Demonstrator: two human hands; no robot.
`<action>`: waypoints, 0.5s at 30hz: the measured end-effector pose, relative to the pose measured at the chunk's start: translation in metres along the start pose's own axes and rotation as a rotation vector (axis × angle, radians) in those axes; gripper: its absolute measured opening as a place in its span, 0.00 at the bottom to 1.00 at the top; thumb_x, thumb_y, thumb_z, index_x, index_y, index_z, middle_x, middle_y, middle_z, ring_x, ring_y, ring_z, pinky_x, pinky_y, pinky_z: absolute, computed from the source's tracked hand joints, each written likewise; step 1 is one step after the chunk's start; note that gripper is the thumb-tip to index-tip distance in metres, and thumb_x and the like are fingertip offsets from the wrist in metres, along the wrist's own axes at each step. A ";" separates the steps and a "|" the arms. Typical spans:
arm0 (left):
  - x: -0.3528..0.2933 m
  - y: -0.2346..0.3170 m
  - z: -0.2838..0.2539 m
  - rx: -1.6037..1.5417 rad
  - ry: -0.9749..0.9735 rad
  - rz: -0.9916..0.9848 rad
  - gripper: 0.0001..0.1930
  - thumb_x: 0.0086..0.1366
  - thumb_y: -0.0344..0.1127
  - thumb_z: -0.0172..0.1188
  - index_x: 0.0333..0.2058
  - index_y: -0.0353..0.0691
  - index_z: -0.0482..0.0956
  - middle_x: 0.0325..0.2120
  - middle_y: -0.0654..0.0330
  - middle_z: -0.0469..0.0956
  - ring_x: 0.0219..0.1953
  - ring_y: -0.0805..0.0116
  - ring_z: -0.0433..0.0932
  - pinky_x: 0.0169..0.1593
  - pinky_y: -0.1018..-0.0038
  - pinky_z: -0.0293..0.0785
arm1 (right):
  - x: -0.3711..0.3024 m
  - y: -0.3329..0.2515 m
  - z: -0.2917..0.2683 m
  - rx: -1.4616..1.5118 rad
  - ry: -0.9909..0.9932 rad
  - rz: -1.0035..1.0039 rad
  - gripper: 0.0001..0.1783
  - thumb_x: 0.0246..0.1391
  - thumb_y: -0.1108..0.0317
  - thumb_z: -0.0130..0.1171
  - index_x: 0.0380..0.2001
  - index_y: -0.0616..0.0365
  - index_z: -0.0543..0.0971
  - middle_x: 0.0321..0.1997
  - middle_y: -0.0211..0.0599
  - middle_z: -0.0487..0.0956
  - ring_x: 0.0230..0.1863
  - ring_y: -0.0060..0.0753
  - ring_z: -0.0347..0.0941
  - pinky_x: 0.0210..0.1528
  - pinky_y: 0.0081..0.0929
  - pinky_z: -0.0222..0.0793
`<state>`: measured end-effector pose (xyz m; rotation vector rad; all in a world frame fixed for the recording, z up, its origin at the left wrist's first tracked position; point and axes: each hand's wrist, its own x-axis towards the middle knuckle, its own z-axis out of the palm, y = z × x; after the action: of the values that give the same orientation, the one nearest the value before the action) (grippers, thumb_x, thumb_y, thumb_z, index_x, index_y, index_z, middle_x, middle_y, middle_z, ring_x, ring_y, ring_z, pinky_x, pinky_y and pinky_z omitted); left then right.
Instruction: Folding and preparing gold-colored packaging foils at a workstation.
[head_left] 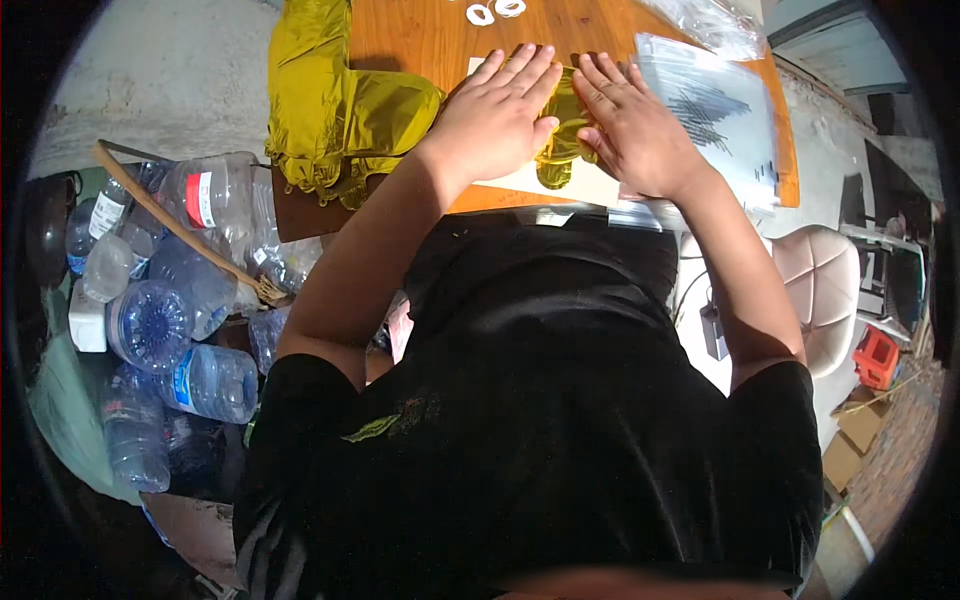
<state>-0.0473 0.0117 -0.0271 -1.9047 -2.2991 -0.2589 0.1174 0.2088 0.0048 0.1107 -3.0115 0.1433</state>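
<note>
A flat gold foil piece (556, 174), which looks like an uninflated balloon, lies on a pale sheet (595, 186) near the table's front edge. My left hand (500, 115) is spread flat at the foil's left side, fingers stretched away from me. Over its right side lies my right hand (640, 130), fingers extended and thumb on the foil. Both hands are open and press down without gripping; they cover part of the foil. A pile of similar gold foil pieces (315, 105) rests to the left and hangs over the table edge.
On the wooden table (400, 35), clear plastic sleeves (715, 115) are stacked at right, with crumpled clear plastic (705, 25) behind. White coils (480, 14) lie at the far edge. Several empty plastic bottles (150, 325) crowd the left. A padded white chair (815, 290) stands right.
</note>
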 end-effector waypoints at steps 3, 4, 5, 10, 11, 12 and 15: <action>-0.001 0.001 0.001 0.009 0.006 -0.007 0.34 0.83 0.51 0.45 0.77 0.35 0.61 0.81 0.51 0.56 0.83 0.57 0.52 0.84 0.55 0.42 | -0.008 0.002 -0.011 -0.045 0.033 -0.014 0.36 0.72 0.55 0.58 0.74 0.68 0.68 0.81 0.54 0.65 0.86 0.56 0.51 0.86 0.53 0.45; -0.002 0.001 0.000 0.009 0.005 -0.011 0.34 0.83 0.51 0.45 0.77 0.35 0.61 0.81 0.51 0.56 0.83 0.57 0.52 0.84 0.55 0.42 | -0.013 0.000 -0.018 -0.054 0.044 0.008 0.34 0.71 0.55 0.59 0.71 0.67 0.72 0.80 0.54 0.67 0.85 0.56 0.53 0.86 0.53 0.46; -0.002 0.001 0.000 -0.012 0.005 -0.011 0.34 0.83 0.50 0.46 0.77 0.35 0.60 0.81 0.50 0.55 0.83 0.57 0.51 0.84 0.55 0.42 | -0.017 -0.006 -0.026 -0.063 0.054 0.031 0.32 0.71 0.54 0.60 0.68 0.66 0.76 0.78 0.55 0.69 0.84 0.56 0.55 0.86 0.53 0.47; -0.002 0.001 0.000 -0.027 -0.006 -0.006 0.34 0.83 0.49 0.47 0.78 0.35 0.59 0.81 0.50 0.55 0.83 0.56 0.50 0.84 0.55 0.42 | -0.054 -0.050 -0.037 0.162 0.055 -0.060 0.24 0.60 0.64 0.68 0.57 0.60 0.83 0.67 0.46 0.80 0.71 0.52 0.75 0.73 0.49 0.71; -0.003 0.000 0.000 -0.013 -0.004 -0.006 0.34 0.82 0.50 0.46 0.78 0.35 0.60 0.81 0.51 0.55 0.83 0.57 0.50 0.84 0.55 0.42 | -0.060 -0.051 -0.029 0.232 0.061 -0.060 0.22 0.57 0.67 0.69 0.55 0.60 0.85 0.63 0.44 0.83 0.65 0.50 0.79 0.68 0.45 0.75; -0.003 0.000 0.001 0.002 -0.003 -0.008 0.34 0.82 0.51 0.45 0.78 0.36 0.60 0.81 0.52 0.55 0.83 0.57 0.51 0.84 0.55 0.43 | -0.064 -0.052 -0.024 0.303 0.068 -0.062 0.22 0.54 0.69 0.69 0.53 0.59 0.86 0.59 0.41 0.85 0.60 0.48 0.83 0.62 0.42 0.80; 0.000 -0.001 0.002 0.001 -0.011 -0.005 0.34 0.83 0.51 0.44 0.78 0.36 0.60 0.82 0.52 0.54 0.84 0.57 0.50 0.84 0.55 0.42 | -0.067 -0.052 -0.020 0.134 0.201 -0.175 0.19 0.52 0.71 0.67 0.50 0.56 0.88 0.52 0.38 0.88 0.53 0.47 0.86 0.57 0.37 0.83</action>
<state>-0.0487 0.0116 -0.0292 -1.9048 -2.3113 -0.2487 0.1898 0.1638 0.0209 0.3487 -2.7742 0.3181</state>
